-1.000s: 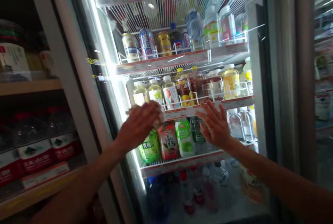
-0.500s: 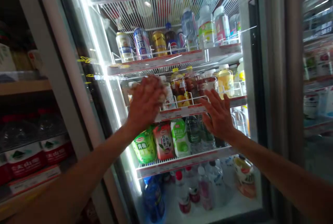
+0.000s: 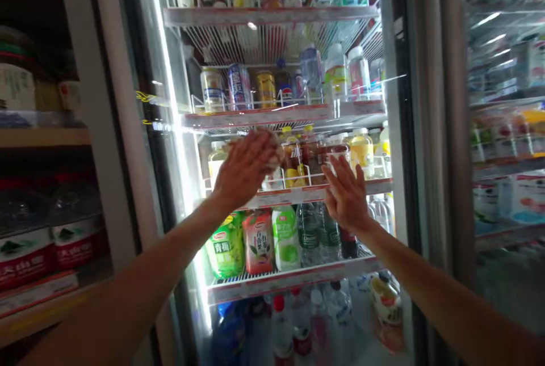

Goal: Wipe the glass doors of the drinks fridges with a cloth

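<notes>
You have a pale, crumpled cloth under your left hand, seemingly against the glass door.
You see the cloth only in part: whitish, bunched, blurred folds show past your fingers, the rest hidden behind your hand, its material too blurred to tell. The door stands upright before you, clear and dark-edged, with bright reflected streaks across the pane and yellow markings towards its left side.

In the lower middle of the frame we see a squat green container, a red container and a white-and-green container side by side. We find a gold metal can above centre, and clear plastic bottles with red-and-white labels at lower left.
</notes>
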`<state>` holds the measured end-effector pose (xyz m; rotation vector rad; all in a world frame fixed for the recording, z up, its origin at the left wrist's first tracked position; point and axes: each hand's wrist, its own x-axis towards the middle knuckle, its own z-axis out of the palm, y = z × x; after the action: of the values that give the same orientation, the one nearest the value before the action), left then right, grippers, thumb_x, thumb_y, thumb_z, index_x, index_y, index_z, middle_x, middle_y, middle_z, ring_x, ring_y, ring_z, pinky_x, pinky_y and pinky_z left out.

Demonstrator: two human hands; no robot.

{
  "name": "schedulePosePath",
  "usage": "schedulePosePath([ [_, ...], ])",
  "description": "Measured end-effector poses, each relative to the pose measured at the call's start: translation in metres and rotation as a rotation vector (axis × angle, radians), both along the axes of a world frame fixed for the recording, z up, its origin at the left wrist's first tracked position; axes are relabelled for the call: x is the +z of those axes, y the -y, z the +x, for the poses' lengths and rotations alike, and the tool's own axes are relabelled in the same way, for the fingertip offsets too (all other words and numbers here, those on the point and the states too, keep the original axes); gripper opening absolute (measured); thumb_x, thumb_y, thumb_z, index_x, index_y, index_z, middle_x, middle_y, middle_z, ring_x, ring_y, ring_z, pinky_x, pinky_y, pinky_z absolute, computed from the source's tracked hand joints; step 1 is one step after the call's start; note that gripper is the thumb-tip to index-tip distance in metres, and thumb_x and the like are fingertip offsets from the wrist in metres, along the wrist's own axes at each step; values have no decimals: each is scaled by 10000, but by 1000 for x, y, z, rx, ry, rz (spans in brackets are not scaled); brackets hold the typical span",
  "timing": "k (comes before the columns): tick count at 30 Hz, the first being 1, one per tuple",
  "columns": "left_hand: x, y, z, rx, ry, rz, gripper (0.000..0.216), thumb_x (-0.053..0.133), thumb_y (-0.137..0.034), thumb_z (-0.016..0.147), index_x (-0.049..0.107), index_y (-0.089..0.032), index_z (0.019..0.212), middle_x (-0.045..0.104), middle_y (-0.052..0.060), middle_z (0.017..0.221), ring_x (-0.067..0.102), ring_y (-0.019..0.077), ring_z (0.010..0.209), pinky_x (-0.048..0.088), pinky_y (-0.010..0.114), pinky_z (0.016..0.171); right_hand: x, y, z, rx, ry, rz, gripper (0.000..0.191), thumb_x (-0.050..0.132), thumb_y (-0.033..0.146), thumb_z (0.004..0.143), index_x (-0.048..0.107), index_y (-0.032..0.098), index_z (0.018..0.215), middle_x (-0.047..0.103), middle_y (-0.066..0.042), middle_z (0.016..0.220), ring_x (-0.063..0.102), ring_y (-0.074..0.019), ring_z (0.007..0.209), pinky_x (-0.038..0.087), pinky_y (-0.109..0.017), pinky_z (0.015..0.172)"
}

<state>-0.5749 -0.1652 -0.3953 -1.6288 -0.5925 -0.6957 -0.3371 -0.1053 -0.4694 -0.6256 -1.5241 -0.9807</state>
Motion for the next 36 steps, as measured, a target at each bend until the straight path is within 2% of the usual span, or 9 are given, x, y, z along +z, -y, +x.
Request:
schedulePosePath([
  [2,0,-1,5,-14,98,44,489,426,-240,884,327,-160,1357,261,90,1490,26,225,1407,196,448,1141,-1,0,0,1,-1,16,622,424,197,862,194,262,1436,307,-62,1469,251,-223,1370,170,-497,1123],
  [5,-5,-1,11,16,-235,-50,464,425,-254,884,359,-191,1339,307,50,1475,97,207,1404,214,414,1142,0,-1,1,0,8,43,629,425,197,863,185,268,1440,303,-60,1470,253,-226,1368,176,-498,1120],
  [7,-2,0,9,57,-287,-85,457,422,-260,886,369,-202,1336,342,37,1458,135,200,1399,230,398,1137,0,-1,1,-7,10,51,630,425,201,866,178,270,1442,311,-64,1466,255,-227,1368,183,-501,1116],
  [11,5,2,1,53,211,76,484,411,-235,887,334,-161,1359,292,98,1475,37,230,1407,221,457,1128,0,-1,0,-14,4,63,607,423,206,866,212,246,1434,365,-93,1435,270,-233,1361,202,-510,1103],
  [16,-5,5,2,33,-349,-63,483,411,-222,884,337,-228,1361,337,28,1460,122,168,1401,220,393,1139,0,-2,-1,-14,-1,61,576,418,200,862,262,231,1415,377,-100,1427,273,-221,1360,183,-494,1113],
  [21,18,7,-15,49,220,86,520,405,-212,885,287,-183,1390,276,102,1481,86,241,1403,238,498,1113,-1,-2,-2,-4,-1,55,598,414,189,861,230,225,1428,362,-98,1436,240,-221,1373,177,-500,1114],
  [26,15,8,-12,53,-380,-75,509,432,-216,877,317,-229,1372,320,39,1468,152,173,1395,235,395,1132,-1,-2,-2,1,5,51,600,415,185,853,242,225,1426,354,-86,1443,247,-216,1371,168,-489,1121],
  [31,22,5,-12,64,158,74,463,428,-209,876,379,-153,1334,285,99,1479,28,242,1407,228,469,1122,-2,-3,-2,7,-12,49,598,413,196,860,232,242,1428,346,-80,1447,255,-220,1368,176,-499,1117],
  [36,21,4,-7,50,-337,-73,429,440,-228,870,422,-221,1299,349,32,1454,143,198,1399,256,403,1125,-2,-3,-1,13,0,51,620,430,192,856,213,251,1434,334,-74,1454,260,-225,1365,184,-493,1116],
])
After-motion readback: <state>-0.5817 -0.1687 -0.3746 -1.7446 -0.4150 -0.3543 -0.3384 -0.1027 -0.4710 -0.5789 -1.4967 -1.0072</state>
